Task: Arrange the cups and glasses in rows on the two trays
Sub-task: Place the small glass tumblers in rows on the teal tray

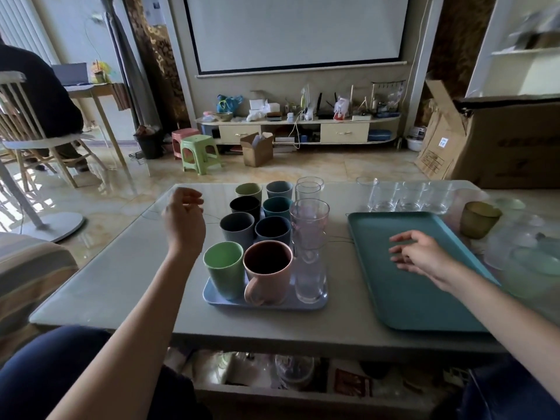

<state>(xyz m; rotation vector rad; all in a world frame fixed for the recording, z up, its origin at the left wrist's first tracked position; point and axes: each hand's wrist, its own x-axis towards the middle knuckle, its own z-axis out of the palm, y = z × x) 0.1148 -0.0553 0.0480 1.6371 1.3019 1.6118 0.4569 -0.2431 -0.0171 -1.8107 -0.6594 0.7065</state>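
Left hand (183, 221) and right hand (424, 256) hover empty above teal tray (424, 310)

This is a living room in a home. A big white screen (298, 31) hangs on the wall above a low TV stand (298, 128) full of small things. Little plastic stools (198, 153) stand on the shiny tile floor (303, 169). Cardboard boxes (500, 140) sit near a low table (121, 283).

cardboard box (509, 140) | print blurred | no text readable
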